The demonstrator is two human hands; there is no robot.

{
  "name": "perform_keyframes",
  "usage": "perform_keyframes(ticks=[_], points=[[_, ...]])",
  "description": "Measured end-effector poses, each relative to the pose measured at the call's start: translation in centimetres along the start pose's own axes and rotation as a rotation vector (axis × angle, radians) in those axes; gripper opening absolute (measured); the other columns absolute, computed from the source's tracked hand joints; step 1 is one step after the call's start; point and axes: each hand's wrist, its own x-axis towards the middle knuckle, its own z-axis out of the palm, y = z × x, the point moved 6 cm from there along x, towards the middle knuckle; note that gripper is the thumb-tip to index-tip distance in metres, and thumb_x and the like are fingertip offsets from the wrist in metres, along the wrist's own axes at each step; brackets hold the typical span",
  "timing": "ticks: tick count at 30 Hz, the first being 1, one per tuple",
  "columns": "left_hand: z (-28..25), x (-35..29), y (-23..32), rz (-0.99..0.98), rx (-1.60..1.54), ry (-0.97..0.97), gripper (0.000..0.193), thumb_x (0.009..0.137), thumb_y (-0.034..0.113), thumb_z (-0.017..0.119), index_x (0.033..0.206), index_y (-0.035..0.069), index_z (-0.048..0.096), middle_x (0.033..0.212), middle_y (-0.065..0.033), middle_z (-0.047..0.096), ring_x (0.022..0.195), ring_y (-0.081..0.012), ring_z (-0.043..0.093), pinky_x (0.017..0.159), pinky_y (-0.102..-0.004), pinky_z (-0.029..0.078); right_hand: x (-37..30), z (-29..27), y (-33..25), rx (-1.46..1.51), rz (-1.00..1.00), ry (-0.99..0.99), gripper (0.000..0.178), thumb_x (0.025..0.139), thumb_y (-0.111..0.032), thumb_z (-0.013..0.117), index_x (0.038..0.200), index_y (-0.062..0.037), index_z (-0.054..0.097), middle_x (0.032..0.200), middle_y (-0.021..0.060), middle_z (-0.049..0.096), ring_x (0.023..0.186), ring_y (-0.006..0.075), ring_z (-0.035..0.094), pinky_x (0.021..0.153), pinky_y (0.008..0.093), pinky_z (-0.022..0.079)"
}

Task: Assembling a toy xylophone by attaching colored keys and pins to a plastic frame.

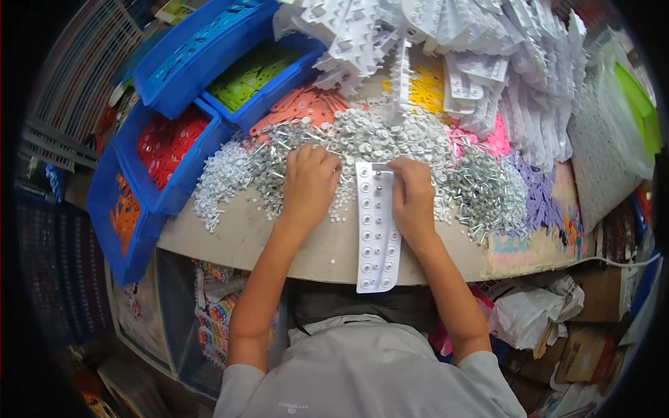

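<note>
A long white plastic strip (367, 230) with rows of round sockets lies at the front of the table, its near end reaching the edge. My right hand (414, 198) is closed at the strip's upper right side, thumb and fingers on its edge. A small metal pin (380, 172) shows at the top of the strip, beside those fingertips. To the left, my left hand (311, 181) rests on the edge of a pile of silvery metal pins (270, 164). Its fingers are curled together; whatever they pinch is hidden.
White round caps (380, 136) are heaped behind the strip. Small white pieces (219, 181) lie left, more metal pins (488, 191) right. Blue bins (164, 198) hold red, orange, green and blue pieces. Stacked white strips (481, 28) rise at the back; purple pieces (540, 191) lie right.
</note>
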Motion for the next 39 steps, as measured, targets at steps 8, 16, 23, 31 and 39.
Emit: perform_keyframes(ticks=[8,16,23,31,39], points=[[0.6,-1.3,-0.2,0.064,0.009,-0.092,0.015,0.078,0.002,0.070,0.091,0.008,0.074,0.097,-0.0050,0.062,0.099,-0.0258,0.057,0.092,-0.0392,0.042,-2.1,-8.0,0.8,-0.435,0.054,-0.038,0.016,0.084,0.004,0.065,0.098,-0.0043,0.068,0.097,0.0126,0.065,0.097,0.0342,0.059,0.089,0.0444,0.043],[0.5,-1.1,0.5,0.230,0.020,-0.179,0.018,0.080,0.001,0.063,0.096,0.007,0.067,0.098,-0.0050,0.064,0.102,-0.0250,0.058,0.094,-0.0384,0.043,-5.2,-11.1,3.8,-0.636,0.079,-0.260,0.014,0.082,-0.001,0.068,0.093,-0.0084,0.070,0.100,0.0057,0.063,0.101,0.0278,0.055,0.092,0.0416,0.040],[-1.2,-0.5,0.8,0.131,-0.197,-0.030,0.023,0.088,-0.001,0.064,0.110,0.005,0.068,0.092,-0.0080,0.064,0.093,-0.0267,0.060,0.090,-0.0368,0.044,-4.0,-10.6,3.3,-0.637,-0.060,-0.363,0.017,0.079,0.002,0.070,0.092,-0.0093,0.067,0.104,0.0049,0.062,0.103,0.0287,0.054,0.090,0.0424,0.041],[0.1,-1.2,2.5,-0.141,-0.788,-0.046,0.024,0.089,0.006,0.068,0.111,0.008,0.075,0.095,-0.0105,0.069,0.085,-0.0297,0.066,0.079,-0.0395,0.050,-4.1,-9.4,3.4,-0.435,0.017,-0.298,0.019,0.088,0.001,0.066,0.107,-0.0037,0.064,0.101,0.0082,0.065,0.098,0.0277,0.059,0.088,0.0398,0.046],[1.7,-1.4,4.1,0.019,-0.479,-0.006,0.011,0.082,0.017,0.079,0.090,0.013,0.073,0.096,-0.0010,0.070,0.102,-0.0204,0.062,0.095,-0.0381,0.036,-5.1,-3.6,-0.6,0.467,0.410,-0.071,0.011,0.096,0.002,0.065,0.105,-0.0017,0.062,0.100,0.0051,0.069,0.084,0.0087,0.063,0.073,0.0236,0.051]])
